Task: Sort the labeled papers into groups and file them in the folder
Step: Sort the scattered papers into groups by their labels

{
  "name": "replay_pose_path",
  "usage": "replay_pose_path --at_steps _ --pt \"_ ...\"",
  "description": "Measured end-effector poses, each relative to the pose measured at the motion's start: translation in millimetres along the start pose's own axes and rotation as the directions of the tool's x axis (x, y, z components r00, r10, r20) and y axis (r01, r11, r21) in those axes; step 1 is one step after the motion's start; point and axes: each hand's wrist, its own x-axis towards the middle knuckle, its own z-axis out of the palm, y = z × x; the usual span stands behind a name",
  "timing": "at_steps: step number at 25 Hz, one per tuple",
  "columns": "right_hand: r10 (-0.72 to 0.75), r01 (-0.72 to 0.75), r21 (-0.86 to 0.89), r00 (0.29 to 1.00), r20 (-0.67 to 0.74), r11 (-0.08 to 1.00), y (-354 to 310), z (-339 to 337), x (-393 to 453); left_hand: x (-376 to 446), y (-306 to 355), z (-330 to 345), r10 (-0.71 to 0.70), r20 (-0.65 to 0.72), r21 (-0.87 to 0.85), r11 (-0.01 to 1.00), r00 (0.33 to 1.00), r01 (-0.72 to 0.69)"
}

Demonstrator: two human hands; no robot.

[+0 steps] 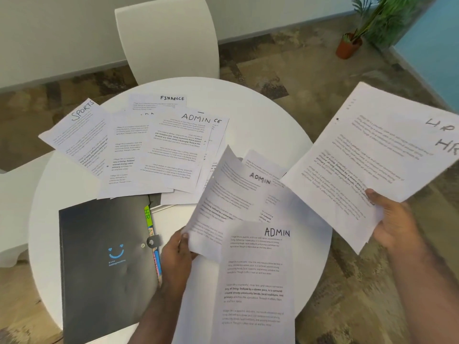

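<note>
My right hand (pixel 393 223) grips the lower edge of a small stack of HR sheets (pixel 377 155), held up over the table's right side. My left hand (pixel 177 254) pinches the corner of a curled ADMIN sheet (pixel 233 192) lifted off the table. Another ADMIN sheet (pixel 258 281) lies flat at the near edge. Loose sheets marked SPORTS (pixel 79 135), FINANCE (pixel 159 101) and ADMIN (pixel 176 150) overlap at the back left. The black folder (pixel 106 264) lies closed at the near left, with coloured tabs showing along its right edge.
The round white table (pixel 260 115) holds everything. A white chair (pixel 169 38) stands behind it and another white seat (pixel 15 202) on the left. A potted plant (pixel 350 45) stands on the floor at the far right.
</note>
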Motion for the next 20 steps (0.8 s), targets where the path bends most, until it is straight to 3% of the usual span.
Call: replay_pose_path --at_steps 6,11,13,14,16,17,18,20 --pt "-0.025 0.037 0.096 0.992 -0.126 0.995 -9 -17 3 12 0 -19 -0.16 -0.097 -0.268 0.955 0.982 0.129" --pt "-0.029 0.043 0.095 0.989 -0.144 0.995 -2 -14 12 20 -2 -9 -0.167 -0.018 -0.249 0.956 0.986 0.157" --pt "0.008 -0.004 0.06 0.998 -0.056 0.998 2 -6 16 19 3 -2 -0.121 0.016 -0.083 0.989 0.992 0.122" --pt "0.017 -0.018 0.044 1.0 0.013 0.999 5 2 17 19 8 -1 -0.047 -0.028 0.088 0.995 0.999 0.049" --pt "0.041 -0.039 -0.02 0.99 0.135 0.999 19 25 15 19 28 0 0.224 -0.181 0.411 0.902 0.958 -0.134" --pt "0.065 -0.056 -0.056 0.983 0.171 0.997 27 38 14 17 49 3 0.33 -0.213 0.429 0.877 0.919 -0.216" --pt "0.092 -0.074 -0.098 0.975 0.2 0.992 36 53 11 17 72 6 0.325 -0.184 0.335 0.908 0.928 -0.252" --pt "0.139 -0.09 -0.195 0.956 0.258 0.977 48 87 0 22 116 14 0.154 0.08 0.041 0.987 0.985 -0.157"
